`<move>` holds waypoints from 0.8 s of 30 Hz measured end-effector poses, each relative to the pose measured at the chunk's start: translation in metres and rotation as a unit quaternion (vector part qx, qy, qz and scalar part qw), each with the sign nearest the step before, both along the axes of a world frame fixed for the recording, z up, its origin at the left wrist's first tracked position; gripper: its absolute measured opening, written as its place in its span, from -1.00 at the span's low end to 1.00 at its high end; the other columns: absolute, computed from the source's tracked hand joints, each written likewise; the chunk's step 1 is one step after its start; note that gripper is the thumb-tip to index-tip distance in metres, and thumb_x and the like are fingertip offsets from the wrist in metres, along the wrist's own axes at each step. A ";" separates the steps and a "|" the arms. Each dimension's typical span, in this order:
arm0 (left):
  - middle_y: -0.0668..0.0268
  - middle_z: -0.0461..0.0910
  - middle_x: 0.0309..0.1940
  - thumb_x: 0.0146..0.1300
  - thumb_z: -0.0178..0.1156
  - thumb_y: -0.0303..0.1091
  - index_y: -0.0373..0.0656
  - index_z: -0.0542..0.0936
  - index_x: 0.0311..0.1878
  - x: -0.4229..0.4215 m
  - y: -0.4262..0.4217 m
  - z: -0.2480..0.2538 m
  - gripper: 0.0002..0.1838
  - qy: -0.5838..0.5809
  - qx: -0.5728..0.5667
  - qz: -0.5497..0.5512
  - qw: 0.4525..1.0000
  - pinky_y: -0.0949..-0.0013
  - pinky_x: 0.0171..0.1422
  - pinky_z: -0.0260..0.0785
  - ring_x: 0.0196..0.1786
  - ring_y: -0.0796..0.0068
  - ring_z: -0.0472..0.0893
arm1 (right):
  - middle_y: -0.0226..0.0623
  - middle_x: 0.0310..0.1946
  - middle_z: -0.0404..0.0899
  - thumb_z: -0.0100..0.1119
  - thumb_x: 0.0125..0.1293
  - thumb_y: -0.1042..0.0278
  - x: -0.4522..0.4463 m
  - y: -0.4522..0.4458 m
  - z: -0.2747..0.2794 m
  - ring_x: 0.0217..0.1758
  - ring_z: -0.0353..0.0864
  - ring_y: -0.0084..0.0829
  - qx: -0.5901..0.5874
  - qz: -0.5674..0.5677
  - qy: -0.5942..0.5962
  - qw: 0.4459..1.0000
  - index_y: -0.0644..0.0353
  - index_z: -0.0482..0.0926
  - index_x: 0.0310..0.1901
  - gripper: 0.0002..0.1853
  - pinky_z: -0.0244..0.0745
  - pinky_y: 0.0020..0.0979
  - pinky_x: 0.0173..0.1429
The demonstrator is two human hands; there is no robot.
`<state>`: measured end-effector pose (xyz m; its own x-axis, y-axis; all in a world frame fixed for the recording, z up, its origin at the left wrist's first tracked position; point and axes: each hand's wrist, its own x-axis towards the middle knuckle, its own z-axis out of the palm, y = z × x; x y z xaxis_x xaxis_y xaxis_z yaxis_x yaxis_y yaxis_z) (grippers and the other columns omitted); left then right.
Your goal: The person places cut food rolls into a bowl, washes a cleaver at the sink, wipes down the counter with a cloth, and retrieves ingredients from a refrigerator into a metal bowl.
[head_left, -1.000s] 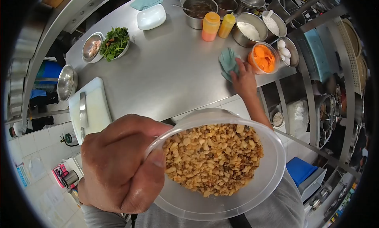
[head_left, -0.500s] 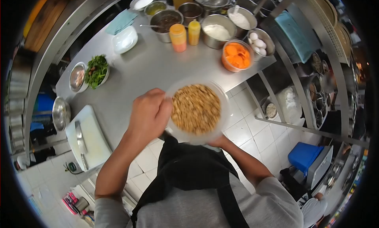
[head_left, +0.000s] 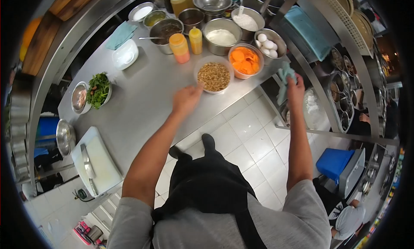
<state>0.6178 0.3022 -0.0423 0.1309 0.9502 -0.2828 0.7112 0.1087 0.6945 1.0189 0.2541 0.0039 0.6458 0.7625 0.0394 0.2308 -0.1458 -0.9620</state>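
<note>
My left hand [head_left: 186, 100] has its fingers closed at the near-left rim of a clear round tub [head_left: 196, 75]. The tub stands on the steel table and holds brown chopped bits [head_left: 213, 76] that look like nuts. Off to the right, past the table's edge, my right hand [head_left: 296, 90] grips a crumpled blue-green cloth [head_left: 284, 79]. Directly right of the nut tub is another tub with orange carrot slices [head_left: 244, 61]. Two squeeze bottles, one orange [head_left: 179, 48] and one yellow [head_left: 196, 41], stand to its upper left.
Eggs in a steel bowl [head_left: 279, 40], tubs of white powder [head_left: 221, 37] and sauce pots crowd the back. A white dish [head_left: 125, 54], leafy greens [head_left: 99, 90] and a cutting board [head_left: 105, 167] with a knife [head_left: 88, 165] are leftward. A shelf rack [head_left: 321, 61] stands right.
The nut tub has gone from in front of my body to the table beside the carrot tub. My right hand has left it, moved right and now holds the cloth.
</note>
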 end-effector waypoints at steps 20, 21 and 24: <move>0.17 0.63 -0.07 0.40 0.09 -0.05 -0.24 0.55 -0.05 -0.300 -0.669 -0.058 -0.61 -0.087 -0.384 0.639 0.661 0.34 -0.44 0.45 -0.36 0.26 0.73 | 0.00 -0.06 0.49 0.30 0.16 0.26 -0.362 -0.094 -0.004 -0.06 0.56 -0.01 -0.006 0.496 -0.121 0.860 0.25 0.55 0.06 -0.56 0.51 -0.16 0.05; 0.17 0.62 -0.05 0.40 0.09 -0.04 -0.23 0.54 -0.03 -0.296 -0.689 -0.070 -0.61 -0.138 -0.339 0.642 0.674 0.33 -0.38 0.47 -0.32 0.26 0.73 | 0.01 -0.06 0.49 0.30 0.17 0.25 -0.372 -0.082 0.001 -0.06 0.56 -0.01 0.054 0.480 -0.132 0.866 0.25 0.55 0.07 -0.56 0.51 -0.15 0.05; 0.14 0.63 -0.03 0.37 0.14 -0.08 -0.22 0.57 -0.02 -0.269 -0.717 -0.078 -0.63 -0.138 -0.256 0.538 0.791 0.28 -0.21 0.53 -0.19 0.23 0.72 | 0.08 0.02 0.46 0.31 0.21 0.15 -0.396 -0.037 0.005 0.07 0.55 0.04 0.005 0.431 -0.260 0.864 0.24 0.53 0.13 -0.50 0.50 -0.11 0.14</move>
